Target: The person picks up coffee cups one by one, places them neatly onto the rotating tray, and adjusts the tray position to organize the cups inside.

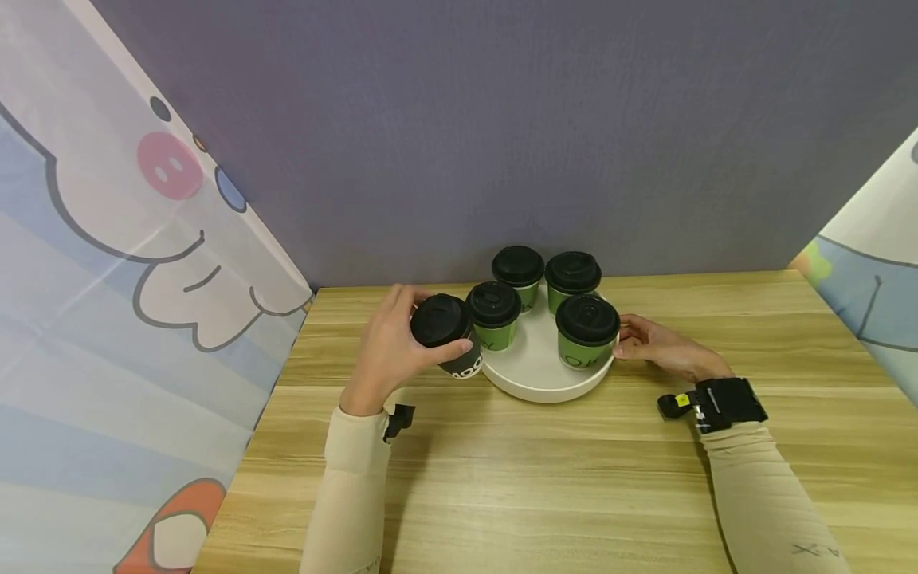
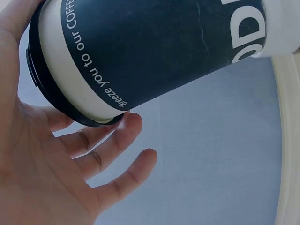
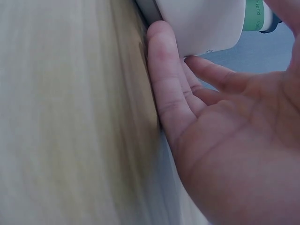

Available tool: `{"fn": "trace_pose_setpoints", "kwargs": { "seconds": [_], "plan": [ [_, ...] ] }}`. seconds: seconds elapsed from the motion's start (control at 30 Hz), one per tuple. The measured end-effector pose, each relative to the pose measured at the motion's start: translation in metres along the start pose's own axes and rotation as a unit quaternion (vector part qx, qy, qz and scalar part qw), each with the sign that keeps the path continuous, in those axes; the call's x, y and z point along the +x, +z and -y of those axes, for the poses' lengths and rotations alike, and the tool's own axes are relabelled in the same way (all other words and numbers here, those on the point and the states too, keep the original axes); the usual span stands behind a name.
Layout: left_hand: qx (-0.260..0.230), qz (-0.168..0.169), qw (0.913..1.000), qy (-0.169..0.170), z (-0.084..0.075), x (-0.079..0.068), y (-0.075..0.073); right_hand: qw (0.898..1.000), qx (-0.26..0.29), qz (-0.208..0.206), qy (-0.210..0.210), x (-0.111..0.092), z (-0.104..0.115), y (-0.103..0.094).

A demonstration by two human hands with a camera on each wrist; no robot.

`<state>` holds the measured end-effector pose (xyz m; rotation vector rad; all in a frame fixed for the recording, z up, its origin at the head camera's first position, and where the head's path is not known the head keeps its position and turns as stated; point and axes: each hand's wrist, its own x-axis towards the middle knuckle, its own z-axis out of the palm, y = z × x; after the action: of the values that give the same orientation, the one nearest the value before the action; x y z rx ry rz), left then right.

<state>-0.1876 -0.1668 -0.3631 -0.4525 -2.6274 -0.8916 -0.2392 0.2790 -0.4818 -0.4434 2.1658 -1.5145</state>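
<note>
My left hand point(image 1: 390, 351) grips a dark paper coffee cup point(image 2: 154, 47) near its black lid point(image 1: 439, 319), thumb on the near side and fingers behind. The cup tilts slightly, close beside the left edge of a round white tray point(image 1: 534, 371). In the left wrist view, white lettering runs along its sleeve and some fingers of the left hand stand free below the lid. At the tray's right side, my right hand point(image 1: 663, 347) touches the outer wall with extended fingers point(image 3: 168, 79). A green-sleeved cup point(image 1: 584, 352) stands on the tray right by that hand.
Other green cups with black lids stand upright on the tray: one at left point(image 1: 495, 331), two at the back point(image 1: 527, 295). A grey panel point(image 1: 502, 143) rises behind the wooden table point(image 1: 531, 478). Cartoon-printed cloth point(image 1: 143, 319) hangs at the left.
</note>
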Motion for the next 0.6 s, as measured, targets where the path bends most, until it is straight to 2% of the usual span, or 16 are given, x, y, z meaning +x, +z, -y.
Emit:
{"fn": "trace_pose_setpoints", "kwargs": {
  "seconds": [0.6],
  "plan": [
    [-0.012,-0.009,0.9987,0.050,-0.020,-0.001,0.023,1.000,-0.024,0.003,0.012,0.002,0.002,0.002]
  ]
}}
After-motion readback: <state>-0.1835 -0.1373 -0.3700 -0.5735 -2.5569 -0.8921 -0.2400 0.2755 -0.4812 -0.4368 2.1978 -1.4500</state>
